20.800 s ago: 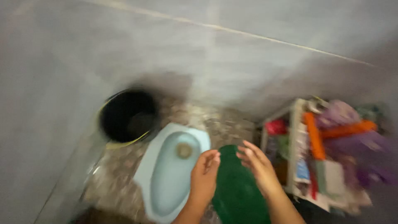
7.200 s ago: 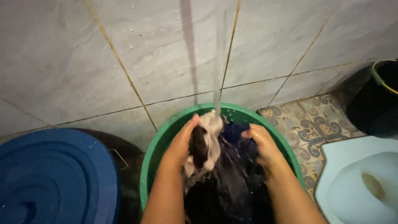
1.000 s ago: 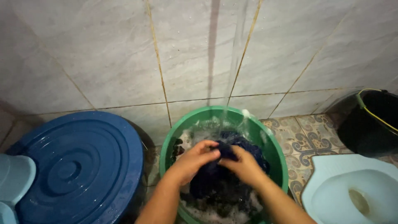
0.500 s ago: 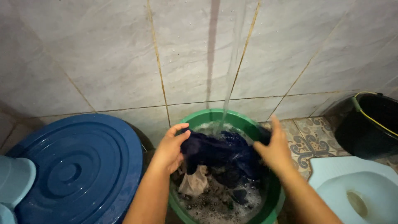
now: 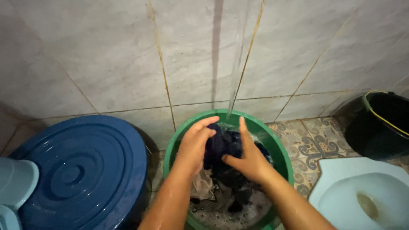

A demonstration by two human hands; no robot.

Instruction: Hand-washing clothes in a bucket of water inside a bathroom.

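Observation:
A green plastic basin (image 5: 279,153) stands on the floor against the tiled wall, with soapy water and wet clothes in it. My left hand (image 5: 194,142) and my right hand (image 5: 247,157) press a dark blue cloth (image 5: 225,145) between them above the basin. A thin stream of water (image 5: 232,100) falls down the wall side onto the cloth. A pale beige cloth (image 5: 202,187) hangs below my left wrist. Foam (image 5: 215,215) floats at the basin's near side.
A big blue round lid (image 5: 76,170) covers a dark barrel at the left. A light blue scoop (image 5: 15,183) sits at the far left edge. A black bucket (image 5: 381,125) stands at the right, a light blue squat toilet (image 5: 362,200) below it on patterned floor tiles (image 5: 304,140).
My hands were spread apart stretching the dark blue cloth half a second ago. Now they have come together and bunch it under the water stream.

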